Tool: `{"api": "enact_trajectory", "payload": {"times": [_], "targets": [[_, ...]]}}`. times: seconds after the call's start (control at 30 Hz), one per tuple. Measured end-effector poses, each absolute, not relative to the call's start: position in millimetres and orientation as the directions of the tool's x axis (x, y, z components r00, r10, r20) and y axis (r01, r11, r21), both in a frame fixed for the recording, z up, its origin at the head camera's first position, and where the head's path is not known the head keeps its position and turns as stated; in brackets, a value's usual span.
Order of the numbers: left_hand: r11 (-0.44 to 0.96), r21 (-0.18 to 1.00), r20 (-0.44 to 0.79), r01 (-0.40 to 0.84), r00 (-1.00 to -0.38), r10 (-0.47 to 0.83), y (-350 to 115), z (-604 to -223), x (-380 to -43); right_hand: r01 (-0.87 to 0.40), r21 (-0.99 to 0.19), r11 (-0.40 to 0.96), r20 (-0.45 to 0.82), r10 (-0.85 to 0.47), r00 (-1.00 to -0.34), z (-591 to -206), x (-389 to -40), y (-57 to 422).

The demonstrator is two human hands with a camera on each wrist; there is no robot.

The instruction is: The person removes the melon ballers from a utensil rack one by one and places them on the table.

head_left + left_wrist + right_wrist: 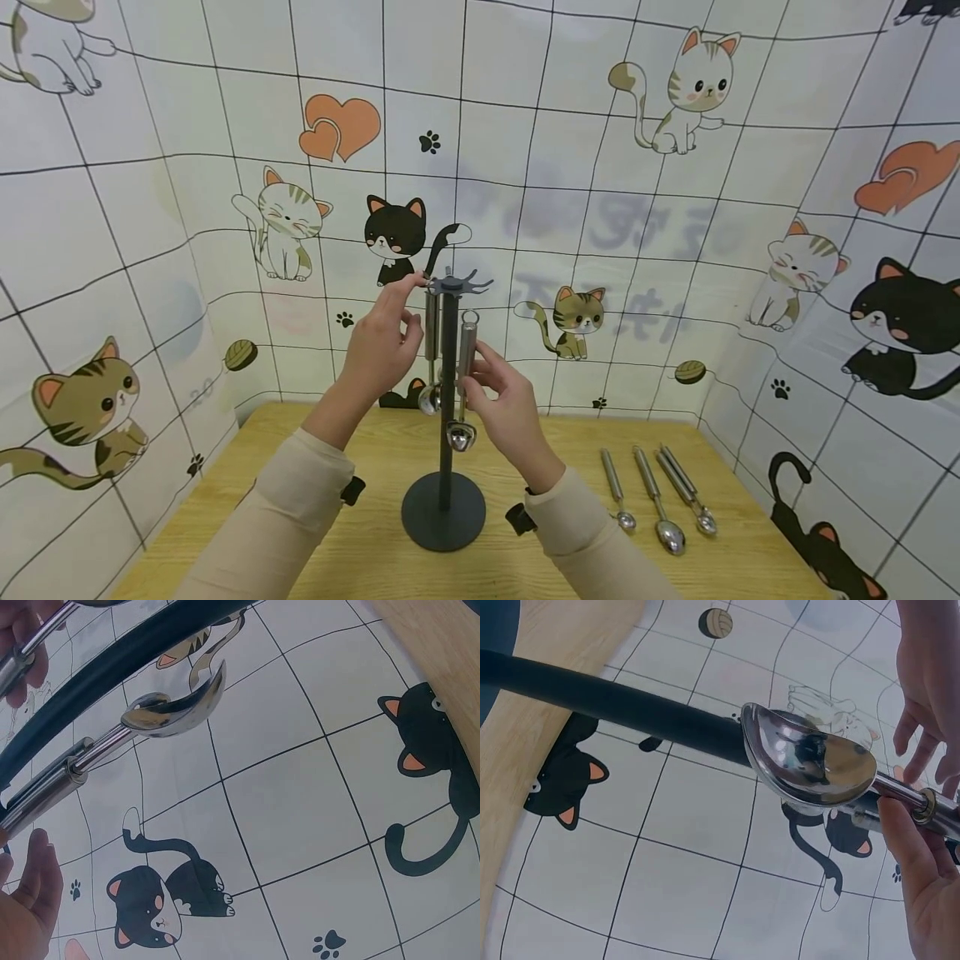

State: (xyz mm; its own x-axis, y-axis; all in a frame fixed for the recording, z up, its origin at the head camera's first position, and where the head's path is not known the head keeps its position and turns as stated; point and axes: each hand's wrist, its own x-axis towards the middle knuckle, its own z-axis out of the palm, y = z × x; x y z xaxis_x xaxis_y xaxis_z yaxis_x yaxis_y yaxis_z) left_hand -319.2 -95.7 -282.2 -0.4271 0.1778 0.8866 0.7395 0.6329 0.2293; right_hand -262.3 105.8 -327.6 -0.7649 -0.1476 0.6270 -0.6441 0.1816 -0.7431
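Observation:
A dark utensil stand (447, 375) rises from a round base, with curved hooks at its top. My right hand (510, 404) pinches the handle of a steel ice cream scoop (461, 435), held upright just right of the pole, its end ring below the hooks. The right wrist view shows the scoop's shiny bowl (810, 761) and the thumb against its neck. My left hand (382, 342) reaches the hooks from the left, index fingertip at one hook, thumb apart from it. Beside that hand hangs a steel spoon-like utensil (176, 712); another similar piece partly shows behind it.
Several steel utensils lie on the wooden table (337, 500) at the right, among them a large spoon (670, 536) and a smaller one (626, 521). A white cloth with a cat print (480, 125) surrounds the table at the back and sides.

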Motion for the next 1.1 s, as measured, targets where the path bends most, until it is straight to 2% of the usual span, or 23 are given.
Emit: {"api": "enact_trajectory", "payload": {"times": [0.43, 1.1], "targets": [[0.623, 0.213, 0.893, 0.753, -0.408, 0.188, -96, -283, -320, -0.566, -0.806, 0.174, 0.559, -0.096, -0.824, -338, -273, 136], [0.619, 0.221, 0.890, 0.754, -0.415, 0.188, -98, -282, -320, -0.507, -0.838, 0.200, 0.515, -0.014, -0.857, -356, -282, 178]]}}
